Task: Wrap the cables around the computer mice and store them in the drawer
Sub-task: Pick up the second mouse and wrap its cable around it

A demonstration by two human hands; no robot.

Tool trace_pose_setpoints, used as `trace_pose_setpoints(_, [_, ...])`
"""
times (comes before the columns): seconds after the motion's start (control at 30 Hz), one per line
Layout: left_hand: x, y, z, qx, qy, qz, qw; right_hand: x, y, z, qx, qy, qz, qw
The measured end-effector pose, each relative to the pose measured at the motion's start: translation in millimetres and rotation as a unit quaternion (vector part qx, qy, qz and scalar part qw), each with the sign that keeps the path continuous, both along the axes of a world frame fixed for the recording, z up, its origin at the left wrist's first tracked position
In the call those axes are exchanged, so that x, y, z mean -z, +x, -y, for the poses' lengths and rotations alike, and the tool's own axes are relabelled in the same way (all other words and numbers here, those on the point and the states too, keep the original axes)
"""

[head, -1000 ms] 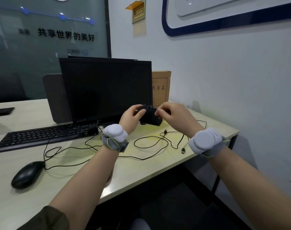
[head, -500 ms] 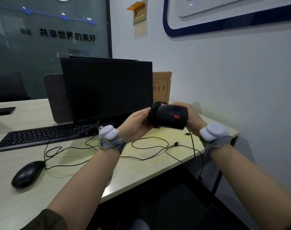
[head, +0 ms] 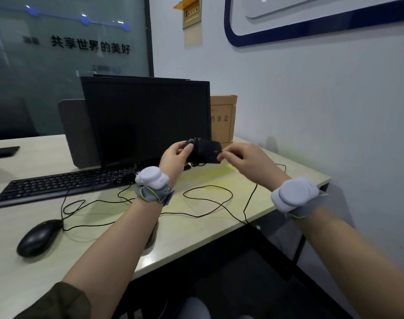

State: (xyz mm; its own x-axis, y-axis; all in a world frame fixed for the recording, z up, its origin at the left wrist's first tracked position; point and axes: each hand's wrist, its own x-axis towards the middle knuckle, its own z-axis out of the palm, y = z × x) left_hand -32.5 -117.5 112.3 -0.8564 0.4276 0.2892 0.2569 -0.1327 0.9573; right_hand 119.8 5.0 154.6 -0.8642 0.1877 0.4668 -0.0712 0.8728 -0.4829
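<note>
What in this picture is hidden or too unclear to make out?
All from the head view:
- Drawer: none in sight; the desk edge and the frame's bottom cut off what lies below.
- Held mouse: how many cable turns is unreadable, dark on dark, part covered by the left hand and right hand.
- Cable: its plug end drops past the desk edge.
- Box: its left part is behind the monitor.
</note>
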Motion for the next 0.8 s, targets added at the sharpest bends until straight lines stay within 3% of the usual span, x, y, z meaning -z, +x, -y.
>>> trace_pose_setpoints(0.13, [-4,15,6,0.094,-0.093,-0.122,0.984,-5,-5,-6,0.035,0.021,-0.057,0.998])
trace_pose_setpoints(0.2, [-8,21,8,0.177,-0.099,-0.121,0.972,-5,-7,-11,0.038,-0.006,-0.085,0.996])
trace_pose_setpoints(0.3, [-8,26,9,0.265,-0.083,-0.052,0.959,-9,-5,-22,0.006,-0.120,-0.126,0.985])
trace_pose_setpoints(0.47, [-5,33,6,0.366,0.082,0.126,0.918,-1,0,-30,-0.044,-0.329,-0.044,0.942])
trace_pose_setpoints(0.57, [-11,38,-2,0.330,0.136,0.143,0.923,12,-7,-19,-0.025,-0.358,-0.024,0.933])
trace_pose_setpoints(0.67, [-17,40,-9,0.237,0.187,0.155,0.941,22,-11,-7,-0.036,-0.311,0.053,0.948])
trace_pose_setpoints(0.8, [-11,34,-13,0.091,0.141,0.084,0.982,18,-8,5,-0.022,-0.218,0.139,0.966])
